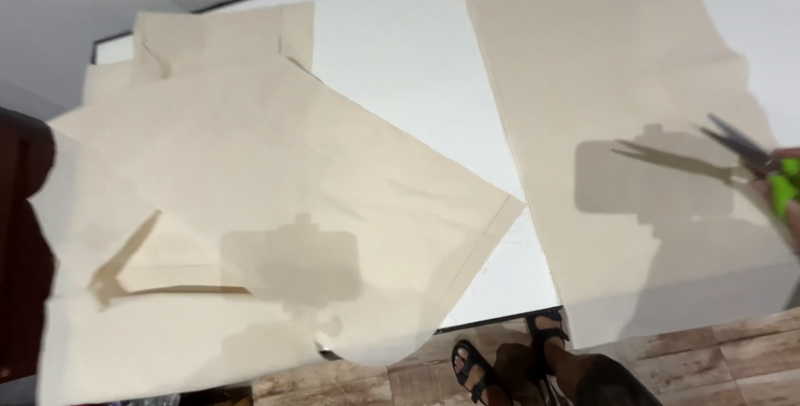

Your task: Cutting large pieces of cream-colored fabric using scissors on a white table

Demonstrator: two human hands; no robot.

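Cream fabric piece (250, 206) lies spread over the left half of the white table (408, 47), its near edge hanging past the table's front rim and its left part draped off the side, where something dark and blurred shows at the frame's left edge. Whether that dark shape is the person's left hand or arm cannot be told, so its grip is unknown. The piece has a hemmed straight edge running down its right side to a corner near the table's middle, and a folded flap casts a shadow on its lower left. Behind it, toward the far edge of the table, a smaller folded piece (221, 35) of the same cloth lies partly under it.

A bare strip of the table separates this cloth from a long fabric strip (617, 81) that runs from the far edge down the right half and hangs over the front rim.

Below the table's front edge, two feet in black sandals (508, 364) stand on a wood-patterned floor (733, 356).

At the far right, the right hand (790, 185) is mostly cut off by the frame; its fingers are closed through the green handles of a pair of scissors (750, 156). The grey blades point left and are parted slightly, held above the long strip, on which their shadow falls.
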